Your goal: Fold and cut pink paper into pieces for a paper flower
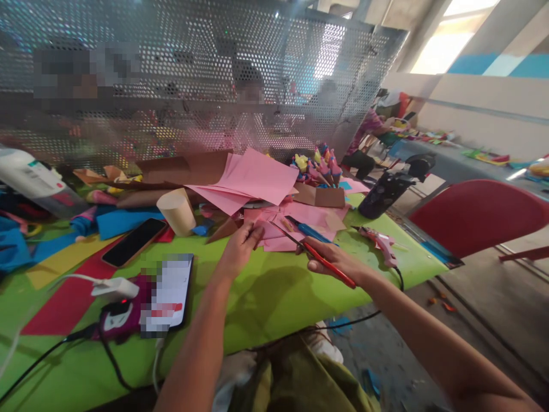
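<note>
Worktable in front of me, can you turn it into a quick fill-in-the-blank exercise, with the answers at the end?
The right hand holds scissors with ____ handles.
The fanned sheets of paper beyond the hands are ____.
The bare surface of the worktable is ____.
As the picture shows it, the glue gun lies toward the ____ end of the worktable.

Missing words: red; pink; green; right.
</note>
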`<state>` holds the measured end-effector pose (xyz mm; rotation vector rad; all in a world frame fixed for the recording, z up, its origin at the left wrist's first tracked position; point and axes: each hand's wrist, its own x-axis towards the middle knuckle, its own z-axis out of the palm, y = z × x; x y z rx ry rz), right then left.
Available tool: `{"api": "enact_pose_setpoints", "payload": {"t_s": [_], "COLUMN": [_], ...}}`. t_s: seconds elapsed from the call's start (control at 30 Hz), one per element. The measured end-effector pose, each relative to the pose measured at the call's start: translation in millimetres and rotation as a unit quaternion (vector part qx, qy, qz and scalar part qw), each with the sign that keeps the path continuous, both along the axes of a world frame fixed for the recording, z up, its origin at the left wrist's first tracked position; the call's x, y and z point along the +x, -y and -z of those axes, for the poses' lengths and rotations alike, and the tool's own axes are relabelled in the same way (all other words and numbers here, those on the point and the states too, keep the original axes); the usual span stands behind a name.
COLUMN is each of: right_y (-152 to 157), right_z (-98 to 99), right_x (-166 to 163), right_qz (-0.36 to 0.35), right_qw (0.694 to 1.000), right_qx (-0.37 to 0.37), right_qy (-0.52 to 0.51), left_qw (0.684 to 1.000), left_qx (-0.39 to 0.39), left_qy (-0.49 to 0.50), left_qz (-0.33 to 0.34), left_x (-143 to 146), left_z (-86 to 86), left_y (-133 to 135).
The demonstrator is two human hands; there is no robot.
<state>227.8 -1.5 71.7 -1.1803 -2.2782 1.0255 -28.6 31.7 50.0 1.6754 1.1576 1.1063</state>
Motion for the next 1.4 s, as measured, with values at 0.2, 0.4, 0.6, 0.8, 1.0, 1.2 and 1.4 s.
{"api": "enact_pose_setpoints", "payload": {"t_s": [0.2, 0.4, 0.6, 0.8, 1.0, 1.2, 1.4], "right_y": [-1, -2, -2, -3, -4, -14, -42], "right_z": [3.1, 8.3, 7.5, 10.5, 14.7, 23.5, 26.0], "right_x": [-1, 0, -1, 0, -2, 3, 26], "right_qz": [0.008, 0.022, 0.036, 0.056, 0.078, 0.101, 0.231], "right_qw": [1.000, 1.000, 0.999, 0.997, 0.995, 0.993, 0.946], "right_qx": [-0.002, -0.007, -0.027, -0.037, -0.049, -0.029, 0.145], "right_qy": [-0.008, -0.020, -0.022, -0.037, -0.047, -0.058, 0.175], "left_qw": [1.000, 1.000, 1.000, 1.000, 1.000, 1.000, 0.999], "left_qx": [-0.001, -0.006, -0.010, -0.008, -0.002, -0.005, -0.001], "left_qy": [-0.002, 0.002, 0.005, -0.004, -0.004, 0.010, 0.043], "left_qz": [0.002, 0.007, 0.005, 0.007, 0.005, 0.001, -0.004], "left_x": [0, 0, -1, 0, 0, 0, -1], "left_z": [1.8, 0.8, 1.9, 0.9, 0.0, 1.9, 5.7], "left_y": [0, 0, -1, 0, 1, -1, -4]}}
